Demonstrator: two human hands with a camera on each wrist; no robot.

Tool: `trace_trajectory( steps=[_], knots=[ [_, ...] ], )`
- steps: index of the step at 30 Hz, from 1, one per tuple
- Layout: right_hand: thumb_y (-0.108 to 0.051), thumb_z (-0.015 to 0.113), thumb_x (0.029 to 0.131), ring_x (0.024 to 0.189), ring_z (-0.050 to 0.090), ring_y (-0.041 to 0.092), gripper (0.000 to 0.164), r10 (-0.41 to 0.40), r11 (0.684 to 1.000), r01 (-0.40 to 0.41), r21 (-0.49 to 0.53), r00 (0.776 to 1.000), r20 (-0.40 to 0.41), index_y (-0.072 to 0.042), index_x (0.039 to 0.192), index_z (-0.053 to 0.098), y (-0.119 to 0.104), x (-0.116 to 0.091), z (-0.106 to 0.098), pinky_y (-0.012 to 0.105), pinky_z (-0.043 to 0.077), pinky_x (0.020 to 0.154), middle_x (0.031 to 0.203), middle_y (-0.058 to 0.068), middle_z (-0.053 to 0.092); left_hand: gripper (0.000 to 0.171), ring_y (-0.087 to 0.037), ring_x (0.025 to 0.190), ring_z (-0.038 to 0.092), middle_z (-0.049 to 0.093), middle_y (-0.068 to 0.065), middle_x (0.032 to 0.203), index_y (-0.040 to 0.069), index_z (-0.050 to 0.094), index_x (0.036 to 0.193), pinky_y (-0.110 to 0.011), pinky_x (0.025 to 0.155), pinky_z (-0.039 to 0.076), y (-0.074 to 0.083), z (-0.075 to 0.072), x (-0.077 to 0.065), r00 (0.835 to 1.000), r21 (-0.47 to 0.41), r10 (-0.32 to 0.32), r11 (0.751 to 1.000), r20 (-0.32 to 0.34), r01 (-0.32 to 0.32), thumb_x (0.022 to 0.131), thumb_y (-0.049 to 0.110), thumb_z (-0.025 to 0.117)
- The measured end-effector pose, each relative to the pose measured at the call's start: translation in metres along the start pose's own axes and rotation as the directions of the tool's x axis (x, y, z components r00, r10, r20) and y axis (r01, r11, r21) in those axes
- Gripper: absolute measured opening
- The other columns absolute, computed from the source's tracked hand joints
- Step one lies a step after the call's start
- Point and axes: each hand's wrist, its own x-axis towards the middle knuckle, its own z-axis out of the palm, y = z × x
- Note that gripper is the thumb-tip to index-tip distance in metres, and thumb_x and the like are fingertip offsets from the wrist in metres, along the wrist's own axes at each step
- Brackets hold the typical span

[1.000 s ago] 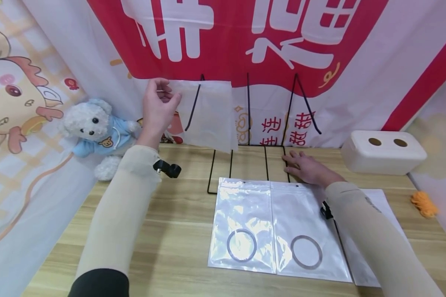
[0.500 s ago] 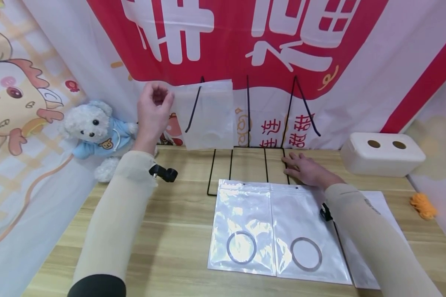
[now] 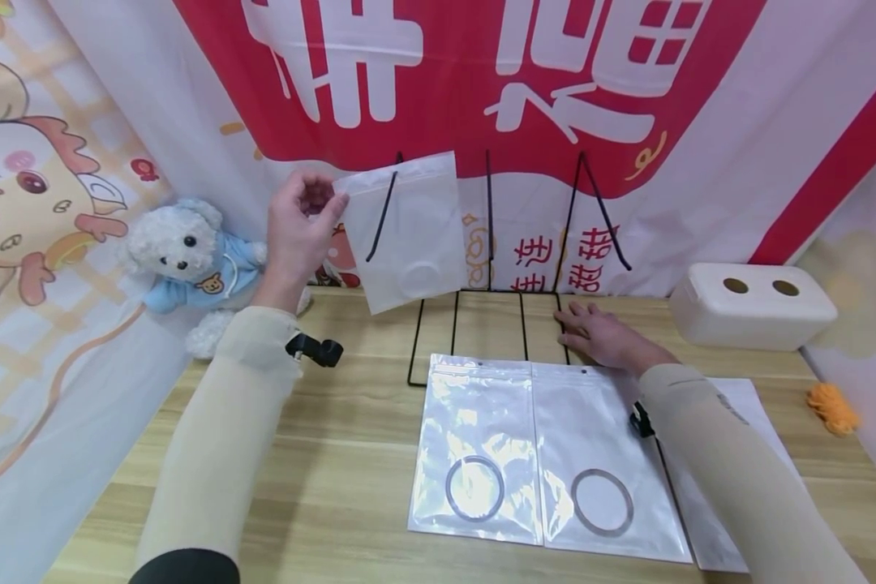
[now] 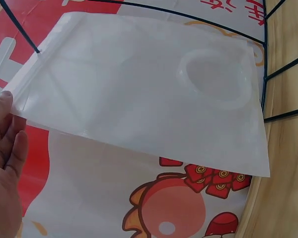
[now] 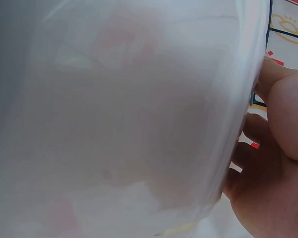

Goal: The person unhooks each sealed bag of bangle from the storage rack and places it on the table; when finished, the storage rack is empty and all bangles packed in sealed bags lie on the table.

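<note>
A translucent white zip bag (image 3: 409,243) with a ring-shaped outline hangs tilted at the black hook (image 3: 383,215) of a wire rack. My left hand (image 3: 302,227) pinches its upper left corner between thumb and fingers, as the left wrist view shows at the bag's zip edge (image 4: 44,59). My right hand (image 3: 602,337) rests at the right side of the rack's base (image 3: 523,324), fingers spread over the wire. Just in front of it lie two silver zip bags (image 3: 474,438), each with a ring outline. A silver bag (image 5: 114,124) fills much of the right wrist view.
Another flat white bag (image 3: 745,405) lies under my right forearm. A white box with two holes (image 3: 759,304) stands at back right, near an orange yarn bundle (image 3: 832,408). A plush bear (image 3: 190,259) sits at left. More black hooks (image 3: 604,207) project on the right.
My left hand has shifted slightly left and down. The hanging bag has turned, its left side lowering and its ring outline coming into view. My right hand stays in place.
</note>
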Motion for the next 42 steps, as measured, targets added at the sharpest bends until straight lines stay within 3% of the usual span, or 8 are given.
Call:
trace_trajectory(
  steps=[8,21,39,42],
  knots=[
    [-0.045,0.047,0.115,0.164,-0.001,0.058,0.065,0.004,1.000,-0.004,-0.004,1.000,0.001,-0.018,0.172,0.029,0.001,0.001,0.002,0.079,0.003,0.127,0.181,0.024,0.006,0.036,-0.010,0.103,0.066,0.072,-0.010,0.123,0.004,0.067,0.128,-0.020,0.100,0.056,0.006,0.000,-0.003,0.999,0.045,0.045,0.998,-0.022,-0.044,0.105,0.031,0.071],
    [-0.042,0.048,0.115,0.163,0.001,0.059,0.065,-0.027,1.000,0.027,-0.006,1.000,-0.013,-0.014,0.171,0.030,0.000,-0.001,0.001,0.077,0.003,0.128,0.179,0.027,0.009,0.037,-0.014,0.102,0.073,0.078,-0.006,0.124,0.008,0.072,0.133,-0.022,0.100,0.060,0.013,0.000,-0.006,0.994,0.157,0.104,0.983,-0.037,-0.097,0.107,0.034,0.067],
    [-0.043,0.046,0.115,0.163,-0.001,0.058,0.065,-0.014,1.000,0.014,-0.005,1.000,-0.008,-0.016,0.172,0.029,0.004,0.003,0.002,0.078,0.003,0.128,0.180,0.025,0.007,0.029,-0.021,0.097,0.077,0.081,-0.009,0.118,0.004,0.077,0.124,-0.013,0.090,0.058,0.014,-0.001,-0.013,0.981,0.146,0.171,0.977,-0.096,-0.156,0.107,0.025,0.069],
    [-0.043,0.046,0.115,0.163,-0.001,0.058,0.065,-0.019,1.000,0.019,-0.004,1.000,-0.009,-0.015,0.172,0.029,0.004,0.003,0.002,0.077,0.002,0.128,0.180,0.026,0.007,0.025,-0.015,0.092,0.074,0.082,-0.011,0.115,0.002,0.078,0.120,-0.011,0.087,0.057,0.012,-0.003,-0.014,0.973,0.126,0.201,0.974,-0.110,-0.187,0.106,0.021,0.071]
  ],
)
